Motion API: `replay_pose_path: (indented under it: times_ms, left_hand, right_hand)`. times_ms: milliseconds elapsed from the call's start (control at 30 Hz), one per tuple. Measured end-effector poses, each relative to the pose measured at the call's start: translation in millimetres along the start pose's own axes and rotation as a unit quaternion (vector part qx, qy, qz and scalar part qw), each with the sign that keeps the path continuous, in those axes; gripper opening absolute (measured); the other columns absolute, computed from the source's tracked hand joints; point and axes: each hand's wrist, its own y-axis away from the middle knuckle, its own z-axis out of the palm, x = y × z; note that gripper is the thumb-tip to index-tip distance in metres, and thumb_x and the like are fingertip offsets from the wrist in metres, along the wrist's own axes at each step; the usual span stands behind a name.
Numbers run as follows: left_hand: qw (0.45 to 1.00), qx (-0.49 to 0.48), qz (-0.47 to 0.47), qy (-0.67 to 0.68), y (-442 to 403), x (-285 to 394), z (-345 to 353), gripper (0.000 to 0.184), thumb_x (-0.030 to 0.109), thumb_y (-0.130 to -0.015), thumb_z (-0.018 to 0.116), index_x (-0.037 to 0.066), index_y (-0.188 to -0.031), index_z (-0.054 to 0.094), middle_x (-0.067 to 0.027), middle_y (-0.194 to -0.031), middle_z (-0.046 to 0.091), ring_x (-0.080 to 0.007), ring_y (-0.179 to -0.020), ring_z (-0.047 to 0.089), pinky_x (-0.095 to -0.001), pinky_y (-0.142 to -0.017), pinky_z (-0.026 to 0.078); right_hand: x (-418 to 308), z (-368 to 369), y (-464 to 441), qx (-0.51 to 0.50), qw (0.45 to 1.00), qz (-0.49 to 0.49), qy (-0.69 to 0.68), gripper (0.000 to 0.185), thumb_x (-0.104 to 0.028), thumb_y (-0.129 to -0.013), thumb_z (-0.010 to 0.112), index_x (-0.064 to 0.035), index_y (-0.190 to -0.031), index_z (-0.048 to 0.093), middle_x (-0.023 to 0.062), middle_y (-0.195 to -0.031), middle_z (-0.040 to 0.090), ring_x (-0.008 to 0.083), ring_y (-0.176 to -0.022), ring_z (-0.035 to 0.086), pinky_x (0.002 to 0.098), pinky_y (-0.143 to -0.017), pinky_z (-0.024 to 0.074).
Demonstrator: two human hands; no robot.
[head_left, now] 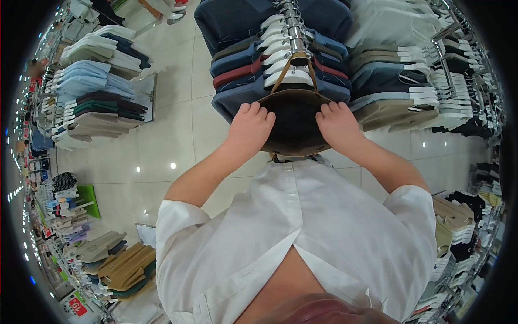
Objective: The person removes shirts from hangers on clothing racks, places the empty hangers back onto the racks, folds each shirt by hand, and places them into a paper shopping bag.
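A brown bag [294,125] with a dark inside hangs mouth-up in front of me. Its tan strap [279,79] loops over the end of a chrome rail [295,40]. My left hand [252,127] has its fingers curled over the left edge of the bag's mouth, and my right hand [338,127] grips the opposite edge. Between them the mouth is spread wide. What lies inside is too dark to make out. Behind the bag, blue, dark red and olive garments [237,75] hang on white hangers [275,67] from the same rail.
Light clothes [100,51] hang on a rack at the left. Another rack at the right holds grey and beige garments [396,110]. Tan clothes [127,267] hang at the lower left, near a red price sign [77,306]. Glossy tiles [156,151] cover the floor.
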Motion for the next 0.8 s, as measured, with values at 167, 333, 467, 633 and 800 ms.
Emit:
replay_pose_path:
  times_ms: [167, 333, 467, 633, 800]
  left_hand:
    - [0.999, -0.011, 0.004, -0.034, -0.6, 0.7, 11.5, 0.012, 0.013, -0.082, 0.065, 0.010, -0.094, 0.062, -0.0049, -0.087, 0.060, -0.0230, -0.095, 0.058, -0.0355, -0.085, 0.042]
    - [0.999, -0.008, 0.018, -0.045, -2.0, -2.3, 16.5, 0.012, 0.013, -0.083, 0.066, 0.011, -0.092, 0.059, -0.0050, -0.086, 0.059, -0.0233, -0.095, 0.058, -0.0363, -0.088, 0.042]
    - [0.996, -0.060, 0.002, -0.065, -3.7, -1.8, 17.1, 0.036, 0.015, -0.085, 0.066, 0.006, -0.120, 0.063, -0.0107, -0.109, 0.063, -0.0259, -0.111, 0.057, -0.0388, -0.101, 0.040]
    - [0.992, -0.061, -0.005, -0.114, -0.1, -0.2, 24.1, 0.070, 0.017, -0.085, 0.068, 0.005, -0.152, 0.051, -0.0163, -0.140, 0.056, -0.0287, -0.128, 0.050, -0.0407, -0.113, 0.035]
    - [0.992, -0.049, 0.001, -0.114, 0.7, 0.4, 28.5, 0.070, 0.018, -0.083, 0.071, 0.005, -0.150, 0.053, -0.0151, -0.139, 0.057, -0.0277, -0.128, 0.051, -0.0406, -0.112, 0.036]
  right_hand:
    - [-11.9, 17.1, -1.8, -0.065, 0.998, 0.016, -0.010, 0.012, -0.014, -0.081, 0.068, -0.0057, -0.091, 0.070, 0.0085, -0.085, 0.067, 0.0255, -0.082, 0.070, 0.0388, -0.069, 0.0545]
    - [-11.6, 25.5, -12.1, -0.119, 0.992, 0.012, -0.028, 0.013, -0.014, -0.083, 0.067, -0.0054, -0.093, 0.069, 0.0110, -0.090, 0.071, 0.0258, -0.083, 0.072, 0.0381, -0.066, 0.0560]
    - [-15.2, 23.4, -16.5, -0.146, 0.988, 0.037, 0.029, 0.028, -0.015, -0.088, 0.065, 0.0006, -0.110, 0.069, 0.0121, -0.097, 0.072, 0.0248, -0.087, 0.071, 0.0380, -0.072, 0.0548]
    - [-21.9, 31.6, -12.2, -0.112, 0.984, 0.030, 0.138, 0.052, -0.018, -0.092, 0.061, 0.0102, -0.136, 0.059, 0.0112, -0.104, 0.070, 0.0228, -0.093, 0.069, 0.0365, -0.080, 0.0514]
    - [-23.6, 30.0, -10.6, -0.138, 0.983, 0.026, 0.118, 0.052, -0.018, -0.092, 0.061, 0.0103, -0.136, 0.060, 0.0118, -0.106, 0.071, 0.0229, -0.094, 0.069, 0.0365, -0.081, 0.0511]
